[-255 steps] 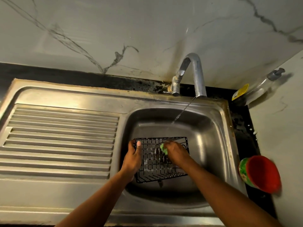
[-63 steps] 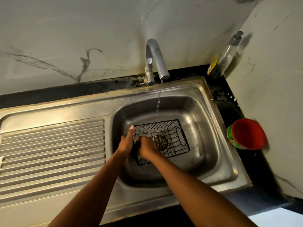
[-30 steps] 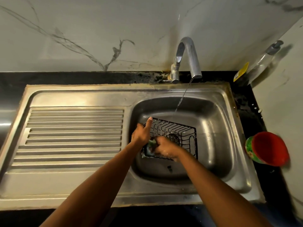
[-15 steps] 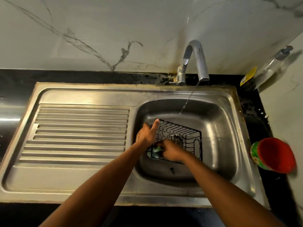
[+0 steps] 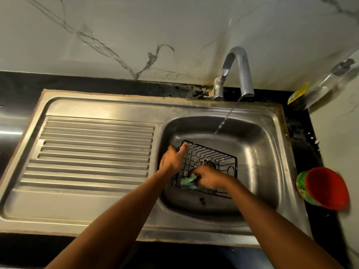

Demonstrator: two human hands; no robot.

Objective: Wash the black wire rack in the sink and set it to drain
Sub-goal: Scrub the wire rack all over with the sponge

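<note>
You see a black wire rack (image 5: 210,158), a green sponge (image 5: 187,180), a ribbed steel drainboard (image 5: 93,152), a red-inside cup (image 5: 324,188), a black bench (image 5: 23,84) and a grey-veined white wall (image 5: 116,35).

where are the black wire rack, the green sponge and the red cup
black wire rack (image 5: 210,154) head view, wires of its far side
green sponge (image 5: 187,180) head view, exposed left end
red cup (image 5: 328,188) head view, red inside wall

Dim warm light, glare streaks on draining board (image 5: 93,150), wide-angle bending at edges, right hand (image 5: 209,176) motion-blurred
</note>
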